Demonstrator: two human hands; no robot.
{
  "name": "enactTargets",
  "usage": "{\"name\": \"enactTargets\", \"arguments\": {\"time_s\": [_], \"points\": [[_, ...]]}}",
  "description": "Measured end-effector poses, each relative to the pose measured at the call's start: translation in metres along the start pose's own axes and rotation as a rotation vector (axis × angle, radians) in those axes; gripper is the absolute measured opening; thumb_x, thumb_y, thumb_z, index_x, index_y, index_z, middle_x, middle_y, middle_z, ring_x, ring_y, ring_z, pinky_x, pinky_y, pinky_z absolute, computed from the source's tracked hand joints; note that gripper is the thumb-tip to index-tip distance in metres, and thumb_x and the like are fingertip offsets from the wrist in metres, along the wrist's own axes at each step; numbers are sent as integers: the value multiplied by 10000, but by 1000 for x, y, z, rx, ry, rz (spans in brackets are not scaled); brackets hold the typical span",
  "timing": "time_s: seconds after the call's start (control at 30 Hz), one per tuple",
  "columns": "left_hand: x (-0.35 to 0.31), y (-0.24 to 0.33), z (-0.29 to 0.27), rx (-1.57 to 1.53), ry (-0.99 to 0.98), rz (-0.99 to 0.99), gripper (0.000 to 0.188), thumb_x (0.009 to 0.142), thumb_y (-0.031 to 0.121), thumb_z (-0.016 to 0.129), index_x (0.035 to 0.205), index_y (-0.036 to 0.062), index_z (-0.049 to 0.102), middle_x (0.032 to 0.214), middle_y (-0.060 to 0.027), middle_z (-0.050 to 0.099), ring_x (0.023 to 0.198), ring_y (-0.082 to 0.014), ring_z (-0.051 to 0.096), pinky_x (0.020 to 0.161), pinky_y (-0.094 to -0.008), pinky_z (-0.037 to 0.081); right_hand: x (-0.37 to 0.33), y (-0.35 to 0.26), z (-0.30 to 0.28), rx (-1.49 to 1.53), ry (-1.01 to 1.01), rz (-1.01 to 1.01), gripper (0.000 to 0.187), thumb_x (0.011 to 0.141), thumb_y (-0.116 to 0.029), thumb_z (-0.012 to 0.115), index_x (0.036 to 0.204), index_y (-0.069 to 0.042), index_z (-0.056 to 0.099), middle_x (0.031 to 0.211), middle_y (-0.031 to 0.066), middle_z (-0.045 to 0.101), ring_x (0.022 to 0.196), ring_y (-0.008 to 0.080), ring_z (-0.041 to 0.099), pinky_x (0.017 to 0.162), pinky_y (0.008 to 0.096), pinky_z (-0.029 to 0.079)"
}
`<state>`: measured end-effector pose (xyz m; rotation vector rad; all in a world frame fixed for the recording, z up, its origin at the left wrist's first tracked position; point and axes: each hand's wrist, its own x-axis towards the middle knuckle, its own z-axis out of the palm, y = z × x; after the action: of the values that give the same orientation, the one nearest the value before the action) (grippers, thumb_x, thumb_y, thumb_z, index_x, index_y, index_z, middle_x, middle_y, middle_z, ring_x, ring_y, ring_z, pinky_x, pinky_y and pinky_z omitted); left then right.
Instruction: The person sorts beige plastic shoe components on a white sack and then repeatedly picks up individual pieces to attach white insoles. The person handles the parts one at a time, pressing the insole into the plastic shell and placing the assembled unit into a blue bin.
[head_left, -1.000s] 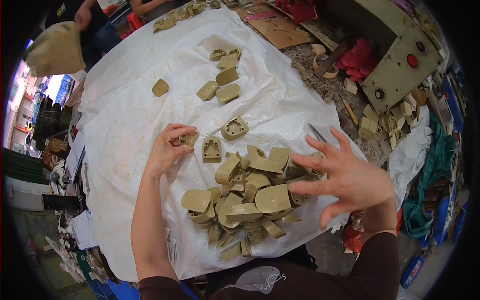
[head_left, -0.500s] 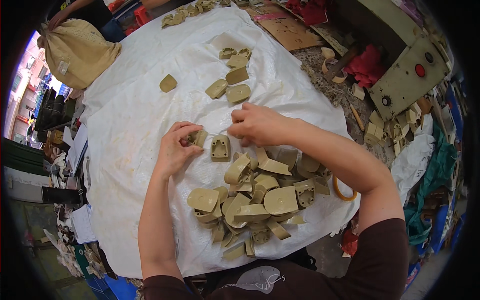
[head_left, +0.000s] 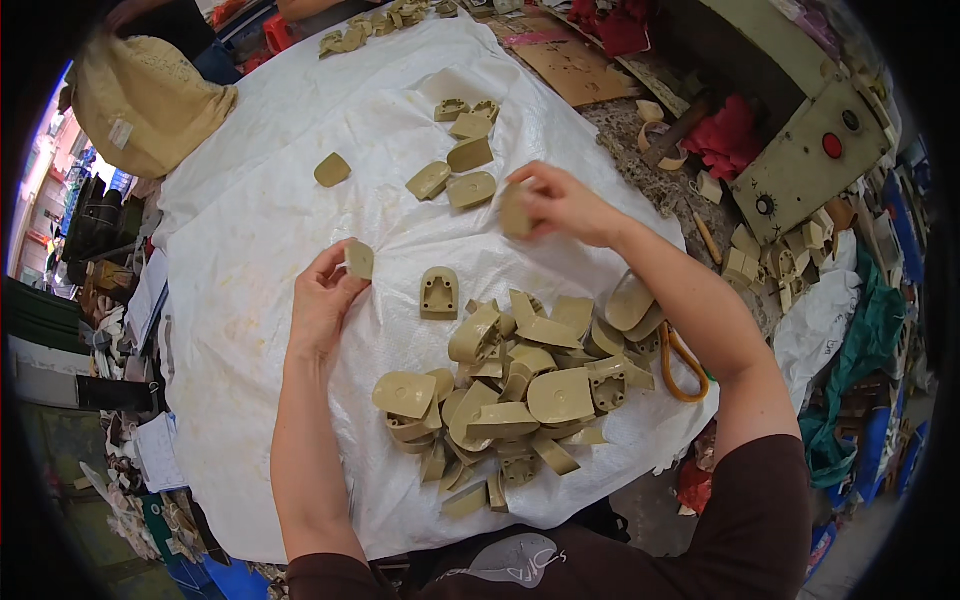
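Note:
My left hand pinches an olive plastic shoe heel upright by its edge, above the white sheet. To the right and farther off, my right hand grips another shoe heel, slightly blurred by motion. Between the hands and nearer to me, a single D-shaped heel rests with its hollow, holed side up. A loose pile of similar heels spreads in front of my body, under my right forearm. Beyond my hands lies a small group of heels, with one lone heel off to the left.
A tan cloth sack stands at the far left beside another person's arm. More pieces lie at the sheet's far edge. On the right are a green machine panel with a red button, and a yellow-brown ring beside the pile.
My left hand has risen and shifted left, turning its heel upright. My right hand has moved away and to the right, and the heel in it now shows.

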<state>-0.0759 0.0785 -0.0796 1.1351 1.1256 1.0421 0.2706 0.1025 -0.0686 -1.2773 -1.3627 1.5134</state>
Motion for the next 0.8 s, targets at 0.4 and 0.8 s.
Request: {"name": "enactTargets", "arguments": {"time_s": [0.4, 0.8], "points": [[-7, 18, -13, -266, -10, 50, 320, 951, 241, 551, 1185, 22, 551, 1118, -80, 606, 1039, -243, 584, 885, -353, 474, 30, -66, -4, -1191, 69, -242, 525, 803, -172, 630, 1313, -173, 503, 1241, 143, 511, 1043, 299, 579, 892, 386, 487], [-134, 107, 65, 1161, -730, 320, 662, 756, 310, 723, 1327, 57, 504, 1375, -209, 415, 1306, -412, 379, 1059, -460, 352, 62, -62, 60, -1499, -130, -99, 765, 653, -523, 754, 1343, -307, 505, 1379, 114, 413, 1138, 285, 563, 918, 378, 470]]}}
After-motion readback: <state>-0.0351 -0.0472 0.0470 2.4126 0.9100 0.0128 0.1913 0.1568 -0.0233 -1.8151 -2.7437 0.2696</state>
